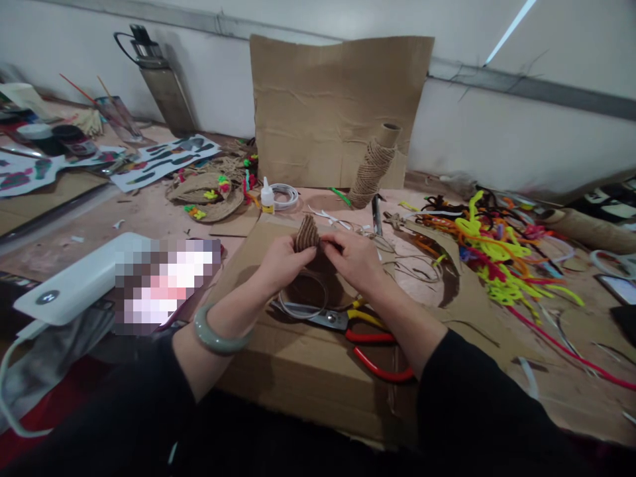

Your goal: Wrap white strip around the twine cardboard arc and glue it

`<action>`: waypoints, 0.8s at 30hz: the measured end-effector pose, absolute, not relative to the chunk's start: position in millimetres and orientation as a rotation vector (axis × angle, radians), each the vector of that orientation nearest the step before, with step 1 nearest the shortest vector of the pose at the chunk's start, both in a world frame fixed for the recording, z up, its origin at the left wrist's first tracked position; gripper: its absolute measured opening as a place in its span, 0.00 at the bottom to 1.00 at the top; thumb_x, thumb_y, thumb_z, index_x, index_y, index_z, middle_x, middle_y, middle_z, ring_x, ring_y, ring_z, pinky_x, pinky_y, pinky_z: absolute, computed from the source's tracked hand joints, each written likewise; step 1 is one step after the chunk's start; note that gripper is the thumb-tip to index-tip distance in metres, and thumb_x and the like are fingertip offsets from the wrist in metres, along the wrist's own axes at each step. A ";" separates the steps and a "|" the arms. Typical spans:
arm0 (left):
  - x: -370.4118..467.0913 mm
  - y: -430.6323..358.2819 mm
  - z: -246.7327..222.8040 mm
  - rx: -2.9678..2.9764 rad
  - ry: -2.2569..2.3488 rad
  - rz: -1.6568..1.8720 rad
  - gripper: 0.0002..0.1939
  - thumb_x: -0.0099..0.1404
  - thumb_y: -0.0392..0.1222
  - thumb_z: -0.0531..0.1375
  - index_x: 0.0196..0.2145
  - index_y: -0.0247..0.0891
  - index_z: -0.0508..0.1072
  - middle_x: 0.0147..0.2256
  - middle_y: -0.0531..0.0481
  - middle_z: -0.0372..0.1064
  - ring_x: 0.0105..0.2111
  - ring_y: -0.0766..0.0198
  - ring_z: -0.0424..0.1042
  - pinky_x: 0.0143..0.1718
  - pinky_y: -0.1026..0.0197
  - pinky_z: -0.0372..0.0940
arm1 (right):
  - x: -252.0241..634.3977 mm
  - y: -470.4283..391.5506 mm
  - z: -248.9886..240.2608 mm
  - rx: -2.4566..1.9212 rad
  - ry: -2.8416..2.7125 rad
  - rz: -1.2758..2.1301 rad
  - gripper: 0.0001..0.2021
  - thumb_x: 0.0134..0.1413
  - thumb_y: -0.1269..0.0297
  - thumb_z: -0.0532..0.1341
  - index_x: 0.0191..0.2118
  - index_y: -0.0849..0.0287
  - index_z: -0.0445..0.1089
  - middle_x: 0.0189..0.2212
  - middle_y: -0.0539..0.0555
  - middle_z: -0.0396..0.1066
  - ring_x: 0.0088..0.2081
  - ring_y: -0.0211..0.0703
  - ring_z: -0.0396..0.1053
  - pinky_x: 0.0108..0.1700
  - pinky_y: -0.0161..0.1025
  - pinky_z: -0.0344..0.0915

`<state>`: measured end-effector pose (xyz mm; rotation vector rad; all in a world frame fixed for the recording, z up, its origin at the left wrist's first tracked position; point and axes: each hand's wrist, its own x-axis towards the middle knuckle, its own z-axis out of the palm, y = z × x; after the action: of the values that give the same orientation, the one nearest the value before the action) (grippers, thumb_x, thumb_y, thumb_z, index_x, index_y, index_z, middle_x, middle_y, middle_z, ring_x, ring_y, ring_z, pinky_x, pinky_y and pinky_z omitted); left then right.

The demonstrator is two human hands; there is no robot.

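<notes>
My left hand (284, 260) has its fingers closed round a small cone-like piece wrapped in brown twine (307, 233), held above a cardboard box (298, 358). Close against the right side of that piece, my right hand (354, 257) pinches with thumb and forefinger; what lies between those fingertips is too small to make out. Beneath the hands, pliers with red and yellow handles (332, 320) rest on the box beside a loop of thin pale cord (318, 291). A twine-wound tube (372, 169) stands tilted behind my right hand.
A small glue bottle (267, 197) and a twine ring with bright flowers (213, 207) sit beyond the box. Left are a white power bank (82, 278), a blurred phone (169, 285) and a tall bottle (166, 96). Bright pipe cleaners (497, 245) lie right; upright cardboard (318, 112) is behind.
</notes>
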<state>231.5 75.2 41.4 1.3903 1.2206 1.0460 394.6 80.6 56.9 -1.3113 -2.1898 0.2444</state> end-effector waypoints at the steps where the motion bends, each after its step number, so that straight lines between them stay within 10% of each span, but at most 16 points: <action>1: 231.4 75.2 41.5 1.392 1.229 1.044 0.08 0.51 0.41 0.59 0.27 0.34 0.75 0.24 0.53 0.70 0.26 0.66 0.67 0.29 0.64 0.63 | 394.5 80.4 57.2 -1.314 -2.193 0.236 0.13 0.57 0.68 0.56 0.42 0.59 0.77 0.39 0.57 0.79 0.41 0.47 0.75 0.45 0.43 0.69; 24: 232.9 76.9 41.9 1.314 1.268 1.141 0.11 0.52 0.42 0.61 0.31 0.33 0.75 0.28 0.50 0.74 0.30 0.63 0.72 0.35 0.61 0.66 | 393.4 77.3 51.0 -1.202 -2.082 0.149 0.11 0.59 0.67 0.55 0.37 0.58 0.75 0.36 0.56 0.79 0.39 0.46 0.75 0.42 0.41 0.68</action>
<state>232.9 76.9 41.9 1.3141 1.2684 1.1413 393.4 77.3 51.0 -1.2016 -2.0824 0.1486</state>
